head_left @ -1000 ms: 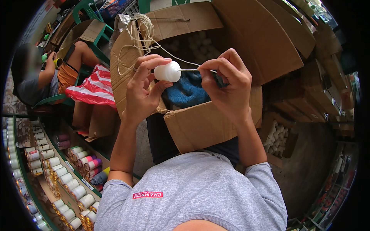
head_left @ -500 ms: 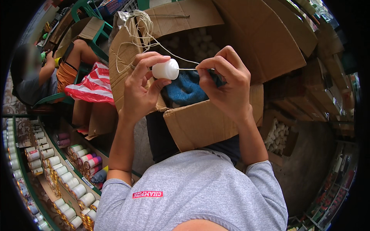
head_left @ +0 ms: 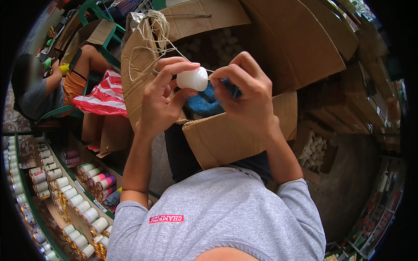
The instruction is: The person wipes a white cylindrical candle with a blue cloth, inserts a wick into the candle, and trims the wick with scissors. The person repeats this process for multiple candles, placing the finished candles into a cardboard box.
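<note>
My left hand (head_left: pixel 163 98) pinches a small white plastic spool (head_left: pixel 192 79) between thumb and fingers, held up over an open cardboard box (head_left: pixel 226 135). My right hand (head_left: pixel 244 93) is right beside the spool's right end, its fingertips closed on a thin pale string and a small dark tool that is mostly hidden by the fingers. A loose bundle of cream string (head_left: pixel 152 30) hangs over the box's back flap. Inside the box lie a blue cloth (head_left: pixel 207 102) and several white spools (head_left: pixel 213 45).
A person in a grey top and orange shorts (head_left: pixel 41 89) sits at the far left beside a red-and-white striped bag (head_left: pixel 102 98). Rows of thread cones (head_left: pixel 82 195) fill shelves at lower left. More cardboard boxes (head_left: pixel 339 95) stand at right, one holding white spools (head_left: pixel 315 148).
My right hand has closed in from the right until its fingers meet the spool. The stretch of string between the hands has shortened, and the spool has turned slightly.
</note>
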{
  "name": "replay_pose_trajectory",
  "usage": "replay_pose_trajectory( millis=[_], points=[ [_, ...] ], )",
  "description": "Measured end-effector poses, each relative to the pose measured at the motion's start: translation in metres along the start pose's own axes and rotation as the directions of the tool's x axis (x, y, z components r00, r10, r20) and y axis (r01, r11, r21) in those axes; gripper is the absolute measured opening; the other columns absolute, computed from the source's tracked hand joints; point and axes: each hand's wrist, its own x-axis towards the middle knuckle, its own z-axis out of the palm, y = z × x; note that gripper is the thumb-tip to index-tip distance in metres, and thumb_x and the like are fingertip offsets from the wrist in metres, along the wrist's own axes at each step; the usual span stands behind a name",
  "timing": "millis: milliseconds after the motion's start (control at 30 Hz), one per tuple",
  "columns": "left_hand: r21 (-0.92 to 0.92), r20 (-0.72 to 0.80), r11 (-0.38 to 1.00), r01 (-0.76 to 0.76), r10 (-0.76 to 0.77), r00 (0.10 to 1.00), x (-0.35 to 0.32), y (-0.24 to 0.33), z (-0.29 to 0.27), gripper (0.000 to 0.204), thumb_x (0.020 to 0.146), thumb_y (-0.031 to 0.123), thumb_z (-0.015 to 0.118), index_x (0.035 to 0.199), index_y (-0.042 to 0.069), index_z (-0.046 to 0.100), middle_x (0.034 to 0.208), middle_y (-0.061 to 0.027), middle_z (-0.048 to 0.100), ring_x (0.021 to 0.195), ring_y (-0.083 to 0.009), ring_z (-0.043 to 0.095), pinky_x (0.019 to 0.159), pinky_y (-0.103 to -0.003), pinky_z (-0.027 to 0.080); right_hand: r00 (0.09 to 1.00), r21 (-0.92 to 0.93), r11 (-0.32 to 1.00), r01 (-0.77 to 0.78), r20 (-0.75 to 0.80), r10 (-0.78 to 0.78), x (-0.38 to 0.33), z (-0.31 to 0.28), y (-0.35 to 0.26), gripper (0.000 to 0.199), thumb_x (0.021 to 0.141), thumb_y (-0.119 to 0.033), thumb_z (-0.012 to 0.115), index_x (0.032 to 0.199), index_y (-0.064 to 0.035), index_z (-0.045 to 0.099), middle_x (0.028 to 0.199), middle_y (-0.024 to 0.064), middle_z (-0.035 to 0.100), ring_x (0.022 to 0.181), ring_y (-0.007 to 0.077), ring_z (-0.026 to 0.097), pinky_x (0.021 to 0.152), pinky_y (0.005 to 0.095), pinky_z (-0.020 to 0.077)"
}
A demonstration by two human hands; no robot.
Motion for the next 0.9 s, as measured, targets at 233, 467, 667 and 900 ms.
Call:
replay_pose_trajectory(
  millis=[233,467,667,900],
  points=[
    [-0.247,-0.148,0.966,0.078,-0.117,0.982,0.0,-0.005,0.003,0.057,0.082,0.007,0.079,0.131,0.004,0.05,0.119,-0.013,0.059,0.106,-0.0195,0.061,0.092,-0.032,0.055,0.993,0.088,0.99,-0.113,0.033,0.111,-0.009,-0.002,0.005,0.026,0.079,0.01,0.068,0.099,-0.0069,0.072,0.087,0.0064,0.059,0.071,0.0183,0.062,0.063,0.0288,0.051],
    [-0.627,-0.108,0.765,0.147,-0.272,0.956,0.005,-0.008,0.034,0.057,0.078,0.011,0.084,0.123,0.003,0.051,0.118,-0.0166,0.062,0.109,-0.0225,0.062,0.093,-0.035,0.054,0.909,0.614,0.709,-0.347,0.034,0.415,-0.026,0.001,0.006,0.03,0.077,0.01,0.073,0.104,0.0002,0.063,0.087,0.0076,0.066,0.086,0.0155,0.068,0.074,0.026,0.055],
    [-0.603,0.007,0.723,0.336,-0.416,0.909,0.002,-0.014,0.033,0.044,0.08,0.015,0.083,0.115,0.001,0.06,0.115,-0.013,0.065,0.105,-0.018,0.065,0.087,-0.032,0.057,0.974,0.179,0.965,-0.194,0.149,0.169,-0.007,-0.031,0.011,0.028,0.076,0.004,0.075,0.101,-0.0064,0.068,0.089,0.0048,0.066,0.084,0.0171,0.064,0.076,0.0302,0.0531],
    [-0.312,0.094,0.884,0.347,-0.335,0.938,0.009,0.008,0.032,0.029,0.087,0.009,0.076,0.111,0.001,0.061,0.106,-0.0119,0.068,0.101,-0.0143,0.065,0.086,-0.03,0.056,0.959,-0.171,0.952,0.255,0.174,-0.225,0.026,-0.039,0.015,0.014,0.072,-0.006,0.077,0.082,-0.015,0.072,0.083,-0.0016,0.062,0.084,0.0212,0.057,0.081,0.0348,0.0443]
  ],
)
